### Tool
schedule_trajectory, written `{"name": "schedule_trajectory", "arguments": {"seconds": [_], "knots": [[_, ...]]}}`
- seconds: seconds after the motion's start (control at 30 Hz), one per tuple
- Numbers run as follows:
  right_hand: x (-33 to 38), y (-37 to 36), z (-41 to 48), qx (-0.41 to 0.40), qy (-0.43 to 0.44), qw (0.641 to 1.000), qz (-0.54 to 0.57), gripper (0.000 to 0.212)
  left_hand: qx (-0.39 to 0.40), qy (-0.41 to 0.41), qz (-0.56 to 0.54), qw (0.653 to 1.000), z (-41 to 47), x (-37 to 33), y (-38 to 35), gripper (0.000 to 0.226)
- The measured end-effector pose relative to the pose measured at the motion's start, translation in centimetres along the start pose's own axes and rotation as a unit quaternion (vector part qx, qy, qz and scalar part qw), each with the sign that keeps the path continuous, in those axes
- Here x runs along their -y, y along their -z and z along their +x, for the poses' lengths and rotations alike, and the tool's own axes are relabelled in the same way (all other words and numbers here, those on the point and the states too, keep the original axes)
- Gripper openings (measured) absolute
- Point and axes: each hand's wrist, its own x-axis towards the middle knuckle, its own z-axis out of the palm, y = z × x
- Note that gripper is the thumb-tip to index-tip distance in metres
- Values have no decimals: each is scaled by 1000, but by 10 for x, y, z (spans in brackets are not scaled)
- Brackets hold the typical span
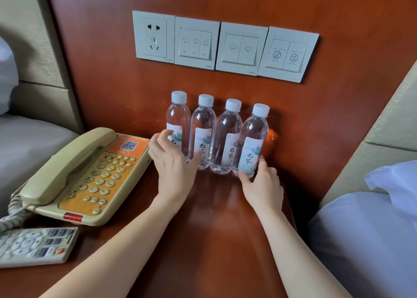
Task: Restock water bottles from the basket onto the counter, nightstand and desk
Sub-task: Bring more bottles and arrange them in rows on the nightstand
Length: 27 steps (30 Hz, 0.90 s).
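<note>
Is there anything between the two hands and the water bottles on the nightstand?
Nothing visible stands between them. The left hand holds the leftmost bottle low down, and the right hand pinches the base of the rightmost bottle. The telephone lies to the left of the row, not in the way.

I note four water bottles (226, 137): clear, white caps (233, 105), white labels (250, 154) with black brush script and a teal wash. Surface (225, 230): glossy red-brown wood. Telephone (90, 173): beige, orange keypad face, red strip. Remote (33, 246): pale grey, one orange button.
</note>
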Motion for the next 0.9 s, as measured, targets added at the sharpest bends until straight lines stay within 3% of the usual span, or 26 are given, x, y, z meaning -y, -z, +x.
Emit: {"name": "schedule_trajectory", "arguments": {"seconds": [0.1,0.17,0.33,0.43,0.67,0.9], "knots": [[3,3,-8,-93,16,991,92,100,108,48,-57,991,2,9,-1,104],[6,3,-13,-139,44,985,92,104,150,60,-63,985,1,17,-3,103],[18,-9,-5,-61,2,995,79,109,120,38,14,992,2,18,-7,100],[23,-14,-2,-82,-17,995,62,100,117,36,29,992,3,19,-9,100],[40,-25,-5,-118,-69,990,37,113,110,29,48,992,5,20,-8,96],[39,-25,-6,-107,-69,991,41,121,118,13,75,990,11,23,-3,93]]}}
